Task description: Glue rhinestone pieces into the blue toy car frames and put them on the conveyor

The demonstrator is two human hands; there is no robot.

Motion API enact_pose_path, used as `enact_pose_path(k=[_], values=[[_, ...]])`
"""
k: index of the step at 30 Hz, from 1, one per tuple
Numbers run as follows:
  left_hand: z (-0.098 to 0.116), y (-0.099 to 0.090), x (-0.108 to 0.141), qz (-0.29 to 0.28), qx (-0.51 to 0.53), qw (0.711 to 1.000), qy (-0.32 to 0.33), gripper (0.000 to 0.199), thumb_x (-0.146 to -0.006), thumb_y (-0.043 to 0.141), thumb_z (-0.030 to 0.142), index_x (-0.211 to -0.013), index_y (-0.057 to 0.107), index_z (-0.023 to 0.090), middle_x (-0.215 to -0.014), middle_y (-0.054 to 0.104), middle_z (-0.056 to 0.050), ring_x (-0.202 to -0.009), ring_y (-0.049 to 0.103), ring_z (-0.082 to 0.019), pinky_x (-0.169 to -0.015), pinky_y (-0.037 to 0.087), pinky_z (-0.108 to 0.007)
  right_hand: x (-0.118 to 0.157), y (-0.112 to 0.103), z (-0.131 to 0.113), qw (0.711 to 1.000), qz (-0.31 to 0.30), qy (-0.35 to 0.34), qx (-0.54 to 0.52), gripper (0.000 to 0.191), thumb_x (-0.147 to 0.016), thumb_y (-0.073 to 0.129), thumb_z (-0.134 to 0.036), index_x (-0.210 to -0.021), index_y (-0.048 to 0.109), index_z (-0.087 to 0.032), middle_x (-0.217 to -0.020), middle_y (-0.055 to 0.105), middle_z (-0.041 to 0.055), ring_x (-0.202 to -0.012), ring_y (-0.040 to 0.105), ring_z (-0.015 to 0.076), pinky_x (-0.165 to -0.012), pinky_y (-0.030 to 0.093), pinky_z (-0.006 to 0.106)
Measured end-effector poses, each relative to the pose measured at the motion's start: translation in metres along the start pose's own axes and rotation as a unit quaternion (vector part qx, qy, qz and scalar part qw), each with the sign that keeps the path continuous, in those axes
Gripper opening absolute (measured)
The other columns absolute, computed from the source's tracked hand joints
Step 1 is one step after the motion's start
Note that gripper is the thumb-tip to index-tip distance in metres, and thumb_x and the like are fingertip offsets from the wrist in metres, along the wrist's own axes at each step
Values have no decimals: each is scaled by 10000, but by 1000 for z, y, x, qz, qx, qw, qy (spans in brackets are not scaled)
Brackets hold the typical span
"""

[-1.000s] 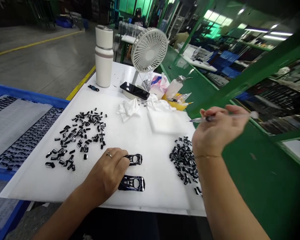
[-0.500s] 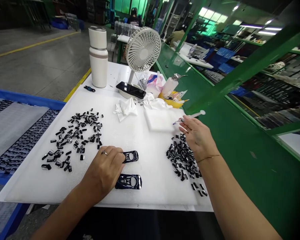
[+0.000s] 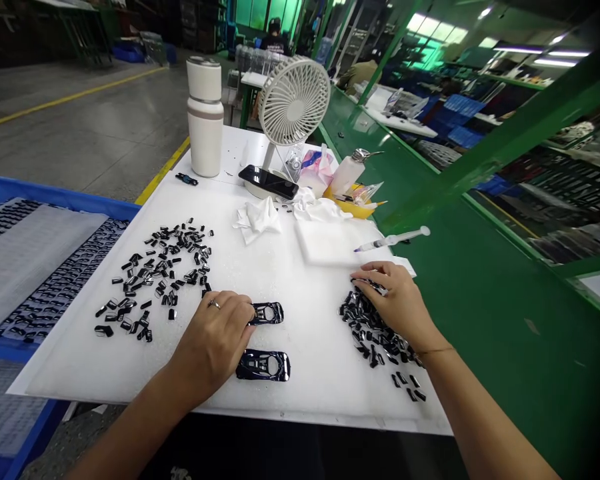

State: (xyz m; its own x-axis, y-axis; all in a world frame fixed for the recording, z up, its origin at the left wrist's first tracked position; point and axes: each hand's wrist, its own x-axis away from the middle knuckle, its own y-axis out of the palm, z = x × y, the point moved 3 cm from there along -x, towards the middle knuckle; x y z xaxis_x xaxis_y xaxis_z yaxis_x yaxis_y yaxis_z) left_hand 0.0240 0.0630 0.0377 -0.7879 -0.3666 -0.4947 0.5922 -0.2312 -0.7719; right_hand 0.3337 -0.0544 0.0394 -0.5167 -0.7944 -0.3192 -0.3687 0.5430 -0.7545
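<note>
My left hand is closed on the left end of a dark, glossy car-shaped part, which has a round opening and lies on the white foam sheet. A second car-shaped part lies just nearer, its left end close to that hand. My right hand reaches over a pile of small black pieces, thumb and forefinger pinched at its far left edge on what appears to be one small black piece. Beyond this hand a syringe with a bluish tip rests across a white foam block.
More small black pieces are scattered at left. Behind are a crumpled cloth, phone, fan, white bottle, pump bottle and yellow bowl. A blue crate stands beside the table.
My right hand has let go of the syringe onto the foam block and come down to the black pieces. My left hand stays on the far car-shaped part. The view has shifted slightly.
</note>
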Motion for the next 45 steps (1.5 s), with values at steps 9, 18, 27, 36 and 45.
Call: enact_pose_path(k=[9,18,27,36,45], values=[[-1,-2,0,-7,7,1000,-13,156,-894,472,46,-997,442,159,-988,572,-60,-968,544,-218,-874,474,-437,-9,-6,1,995,-64,-32,64,286,-757,598,-487,-707,643,-209,-809,635,77,-812,554,255,-773,423,410],[-3,-2,0,-22,9,999,-29,140,-899,513,76,-1002,457,154,-1014,592,-67,-1021,547,-218,-937,458,-441,52,-13,-76,995,-34,51,-75,199,-790,684,-410,-866,681,-226,-774,676,16,-649,607,143,-559,479,226],[25,-31,37,-10,133,989,-57,180,-890,593,117,-1038,499,158,-1134,564,-78,-1142,487,-192,-983,420,-358,94,25,-126,940,-170,125,-270,148,-776,726,-363,-802,712,-218,-649,658,7,-586,598,107,-542,479,174],[34,-11,41,-14,93,994,-57,224,-848,584,22,-1007,484,144,-1056,569,-65,-1039,483,-209,-902,403,-377,102,38,-135,937,-151,147,-277,128,-787,720,-338,-798,713,-211,-688,676,7,-617,603,108,-572,491,180],[27,-9,38,-13,123,987,-103,212,-844,584,46,-964,459,169,-985,595,-40,-948,515,-198,-828,416,-365,94,59,-152,974,-106,-68,-188,104,-853,627,-104,-870,683,-190,-872,651,28,-856,619,117,-734,519,209]])
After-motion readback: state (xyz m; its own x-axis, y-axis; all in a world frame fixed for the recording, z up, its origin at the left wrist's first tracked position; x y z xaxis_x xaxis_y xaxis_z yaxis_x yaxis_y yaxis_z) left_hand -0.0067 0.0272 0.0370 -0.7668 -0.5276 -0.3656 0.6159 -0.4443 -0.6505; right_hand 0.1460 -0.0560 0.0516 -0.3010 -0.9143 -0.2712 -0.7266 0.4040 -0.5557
